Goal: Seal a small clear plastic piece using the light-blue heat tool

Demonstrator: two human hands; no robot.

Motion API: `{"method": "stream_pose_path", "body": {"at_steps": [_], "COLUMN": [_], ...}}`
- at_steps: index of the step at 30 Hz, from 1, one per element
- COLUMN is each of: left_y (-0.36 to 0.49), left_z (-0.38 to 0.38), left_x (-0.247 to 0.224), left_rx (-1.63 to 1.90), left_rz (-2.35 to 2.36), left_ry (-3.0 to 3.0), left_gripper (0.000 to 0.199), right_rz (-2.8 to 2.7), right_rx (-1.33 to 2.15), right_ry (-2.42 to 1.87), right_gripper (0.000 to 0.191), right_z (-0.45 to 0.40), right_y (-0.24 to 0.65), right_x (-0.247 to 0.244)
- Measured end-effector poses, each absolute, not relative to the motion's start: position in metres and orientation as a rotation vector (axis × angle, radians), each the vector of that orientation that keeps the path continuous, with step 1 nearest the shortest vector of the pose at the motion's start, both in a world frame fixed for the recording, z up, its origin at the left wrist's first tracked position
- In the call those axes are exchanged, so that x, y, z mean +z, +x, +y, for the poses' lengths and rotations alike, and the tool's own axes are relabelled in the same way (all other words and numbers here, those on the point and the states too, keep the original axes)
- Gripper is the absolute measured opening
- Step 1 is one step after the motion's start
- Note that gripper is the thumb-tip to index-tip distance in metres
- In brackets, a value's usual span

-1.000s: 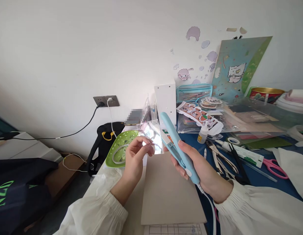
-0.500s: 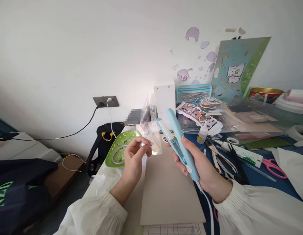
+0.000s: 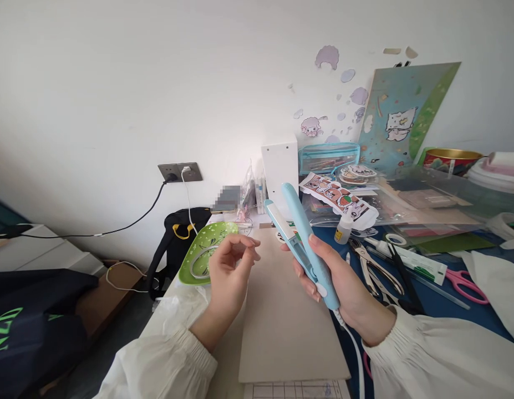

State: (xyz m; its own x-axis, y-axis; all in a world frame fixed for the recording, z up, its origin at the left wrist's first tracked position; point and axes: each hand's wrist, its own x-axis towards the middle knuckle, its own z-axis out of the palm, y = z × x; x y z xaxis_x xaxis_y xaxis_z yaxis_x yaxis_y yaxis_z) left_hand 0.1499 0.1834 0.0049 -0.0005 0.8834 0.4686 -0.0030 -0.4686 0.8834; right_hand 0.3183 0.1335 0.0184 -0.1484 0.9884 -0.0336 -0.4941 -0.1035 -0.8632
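Note:
A light-blue mini hair straightener [image 3: 303, 238] is held in my right hand [image 3: 344, 277], its two arms spread apart and its tips pointing up and away. Its white cord runs down from the handle. To the left, my left hand [image 3: 234, 266] is raised beside a green patterned tray [image 3: 186, 266]; its fingers are bent, thumb and fingertips slightly apart, with nothing visible between them. Below both hands lies a beige board [image 3: 290, 327], on top of a sheet with a printed grid [image 3: 298, 389].
To the right are pliers [image 3: 379, 271], pink scissors [image 3: 464, 285], a small glue bottle [image 3: 343, 230], a tube [image 3: 423, 266] and sticker sheets. Behind stand a white box [image 3: 279, 172] and a blue pouch [image 3: 329, 158]. A backpack [image 3: 173, 249] sits left of the table.
The clear plastic film that was at my left fingertips is gone from view, and those fingers have parted a little. My right hand keeps hold of the straightener, nearly still.

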Motion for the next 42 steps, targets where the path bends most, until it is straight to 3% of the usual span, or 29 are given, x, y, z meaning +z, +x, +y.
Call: {"method": "stream_pose_path", "body": {"at_steps": [7,16,42], "left_y": [0.151,0.15,0.153], "left_z": [0.181,0.186,0.183], "left_x": [0.004,0.005,0.014], "left_rx": [1.576,1.532,1.441], "left_rz": [1.001,0.787,0.754], "left_ry": [1.649,1.27,1.036], "left_gripper": [0.008,0.011,0.006], "right_rz": [-0.859,-0.85,-0.869], "right_rx": [1.564,1.555,1.549], "right_ry": [-0.783,-0.809,-0.821], "right_gripper": [0.044,0.044,0.043], "right_z": [0.135,0.134,0.133], "right_y": [0.318,0.318,0.319], "right_x": [0.018,0.018,0.017]}}
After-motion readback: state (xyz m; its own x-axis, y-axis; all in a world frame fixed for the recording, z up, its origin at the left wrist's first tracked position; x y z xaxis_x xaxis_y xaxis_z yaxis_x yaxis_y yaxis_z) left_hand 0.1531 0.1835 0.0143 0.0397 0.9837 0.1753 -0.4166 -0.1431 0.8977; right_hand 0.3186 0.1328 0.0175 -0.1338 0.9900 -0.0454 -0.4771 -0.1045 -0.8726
